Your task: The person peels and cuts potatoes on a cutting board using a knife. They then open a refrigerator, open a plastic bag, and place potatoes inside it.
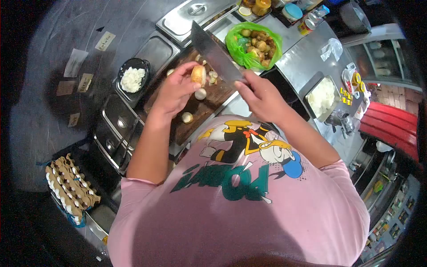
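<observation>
My left hand (175,89) grips an onion (198,75) with brown-yellow skin and a pale side, holding it over the wooden cutting board (178,129). In my right hand (260,95) is a cleaver (219,58), its wide blade slanting up and left, just right of the onion and apart from it. Below the onion, a peeled white onion (200,94) lies on the board, and another peeled onion (187,117) sits nearer to me. Small pale trimmings (212,79) are scattered behind them, partly hidden by the blade.
A green plastic bag (232,42) of round brown vegetables stands behind the board. Left is a black bowl (146,69) of chopped white pieces; right, a tray (310,100) holds more. Lidded steel pans (118,113) and an egg carton (73,189) line the left side.
</observation>
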A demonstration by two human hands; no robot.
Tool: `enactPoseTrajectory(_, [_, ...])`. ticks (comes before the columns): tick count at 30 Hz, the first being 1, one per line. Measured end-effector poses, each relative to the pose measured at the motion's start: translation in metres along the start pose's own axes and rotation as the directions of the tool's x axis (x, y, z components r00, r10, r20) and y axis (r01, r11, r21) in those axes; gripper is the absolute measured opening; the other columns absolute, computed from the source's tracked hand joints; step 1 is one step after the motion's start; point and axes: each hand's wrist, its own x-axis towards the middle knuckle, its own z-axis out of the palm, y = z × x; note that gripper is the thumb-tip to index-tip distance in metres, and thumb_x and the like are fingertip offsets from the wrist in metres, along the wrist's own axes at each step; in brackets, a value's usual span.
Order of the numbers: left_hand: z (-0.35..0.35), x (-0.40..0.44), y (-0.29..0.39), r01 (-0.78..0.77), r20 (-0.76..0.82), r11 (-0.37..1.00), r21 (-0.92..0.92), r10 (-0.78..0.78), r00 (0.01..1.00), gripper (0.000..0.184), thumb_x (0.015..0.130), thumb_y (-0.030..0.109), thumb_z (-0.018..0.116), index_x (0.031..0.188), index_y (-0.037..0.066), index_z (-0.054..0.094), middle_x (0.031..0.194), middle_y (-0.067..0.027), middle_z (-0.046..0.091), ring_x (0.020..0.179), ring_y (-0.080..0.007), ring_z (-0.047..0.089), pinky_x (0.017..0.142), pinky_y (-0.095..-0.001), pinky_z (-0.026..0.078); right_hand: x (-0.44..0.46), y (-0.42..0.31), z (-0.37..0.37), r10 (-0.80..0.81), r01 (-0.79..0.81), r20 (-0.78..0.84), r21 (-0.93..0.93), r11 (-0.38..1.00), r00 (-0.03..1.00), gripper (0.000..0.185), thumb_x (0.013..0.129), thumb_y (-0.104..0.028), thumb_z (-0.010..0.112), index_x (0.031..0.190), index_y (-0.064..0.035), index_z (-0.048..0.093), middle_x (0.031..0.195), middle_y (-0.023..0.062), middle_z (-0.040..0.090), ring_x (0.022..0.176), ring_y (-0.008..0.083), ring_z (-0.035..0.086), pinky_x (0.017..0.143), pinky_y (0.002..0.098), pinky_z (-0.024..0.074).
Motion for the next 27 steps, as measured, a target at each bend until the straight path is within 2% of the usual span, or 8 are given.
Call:
enactPoseTrajectory(1, [0.007,0.004,0.005,0.001,0.067,0.997,-0.075,0.004,0.998,0.069,0.09,0.005,0.078,0.152,0.001,0.048,0.133,-0.0159,0.067,0.126,-0.0258,0.067,0.11,-0.0399,0.053,0.0,-0.009,0.0,-0.03,0.03,-0.019,-0.001,1.0,0.999,0.025,0.109,-0.024,0.061,0.108,-0.0002,0.055,0.088,0.0239,0.069,0.081,0.0434,0.069,0.071,0.048,0.0518])
enactPoseTrajectory(5, [0.026,0.021,0.023,-0.023,0.17,0.997,-0.08,0.037,0.985,0.063,0.096,0.013,0.075,0.152,0.001,0.048,0.127,-0.0116,0.069,0.112,-0.0214,0.069,0.097,-0.0362,0.056,0.0,-0.023,-0.008,-0.148,0.14,-0.105,-0.085,0.987,0.983,0.023,0.108,-0.022,0.061,0.105,0.0003,0.053,0.087,0.0242,0.069,0.081,0.0456,0.069,0.069,0.05,0.0511])
enactPoseTrajectory(9, [0.049,0.031,0.036,-0.064,0.171,0.997,-0.035,0.07,0.983,0.054,0.102,0.017,0.071,0.149,0.001,0.051,0.124,-0.0086,0.069,0.109,-0.0175,0.067,0.094,-0.0345,0.055,-0.006,-0.028,-0.016,-0.192,0.176,-0.21,-0.093,0.98,0.959,0.022,0.107,-0.02,0.062,0.105,0.0004,0.053,0.087,0.0246,0.07,0.081,0.0468,0.069,0.068,0.0515,0.0513])
enactPoseTrajectory(12, [0.055,0.043,0.038,-0.039,0.169,0.992,-0.124,0.06,0.984,0.05,0.104,0.022,0.071,0.147,0.001,0.055,0.126,-0.0067,0.069,0.11,-0.0155,0.066,0.096,-0.0335,0.054,-0.011,-0.027,-0.019,-0.186,0.156,-0.241,-0.137,0.978,0.953,0.022,0.107,-0.019,0.062,0.105,0.0005,0.053,0.088,0.0251,0.07,0.083,0.0475,0.069,0.07,0.0525,0.0526])
enactPoseTrajectory(18, [0.073,0.05,0.04,-0.13,0.131,0.99,0.046,0.123,0.984,0.054,0.103,0.027,0.075,0.146,0.0,0.058,0.126,-0.005,0.07,0.11,-0.0143,0.067,0.099,-0.0323,0.053,-0.019,-0.019,-0.016,-0.196,0.131,-0.312,-0.217,0.967,0.93,0.021,0.107,-0.019,0.061,0.106,-0.0001,0.052,0.087,0.0256,0.07,0.083,0.0482,0.069,0.071,0.0546,0.0537])
enactPoseTrajectory(20, [0.077,0.051,0.041,-0.146,0.119,0.967,0.211,0.123,0.985,0.054,0.1,0.025,0.079,0.143,-0.001,0.06,0.129,-0.0048,0.07,0.112,-0.0134,0.066,0.101,-0.0311,0.053,-0.02,-0.018,-0.015,-0.186,0.117,-0.322,-0.222,0.968,0.928,0.021,0.107,-0.019,0.061,0.107,-0.0003,0.052,0.087,0.0257,0.07,0.082,0.0482,0.069,0.07,0.0554,0.053])
enactPoseTrajectory(23, [0.084,0.05,0.042,-0.108,0.148,0.964,0.243,0.073,0.986,0.055,0.097,0.024,0.082,0.142,-0.001,0.063,0.13,-0.0044,0.071,0.114,-0.0125,0.066,0.101,-0.0302,0.053,-0.019,-0.019,-0.015,-0.208,0.131,-0.35,-0.232,0.964,0.913,0.022,0.107,-0.019,0.062,0.107,-0.0002,0.05,0.084,0.026,0.069,0.079,0.0489,0.068,0.067,0.057,0.0515])
enactPoseTrajectory(27, [0.09,0.048,0.051,-0.128,0.13,0.948,0.292,0.093,0.987,0.055,0.096,0.025,0.083,0.141,-0.001,0.063,0.128,-0.0036,0.072,0.111,-0.0118,0.067,0.1,-0.0298,0.053,-0.016,-0.022,-0.014,-0.246,0.183,-0.381,-0.195,0.964,0.891,0.023,0.107,-0.019,0.061,0.109,-0.0001,0.048,0.08,0.0262,0.067,0.076,0.0503,0.066,0.065,0.0582,0.0499])
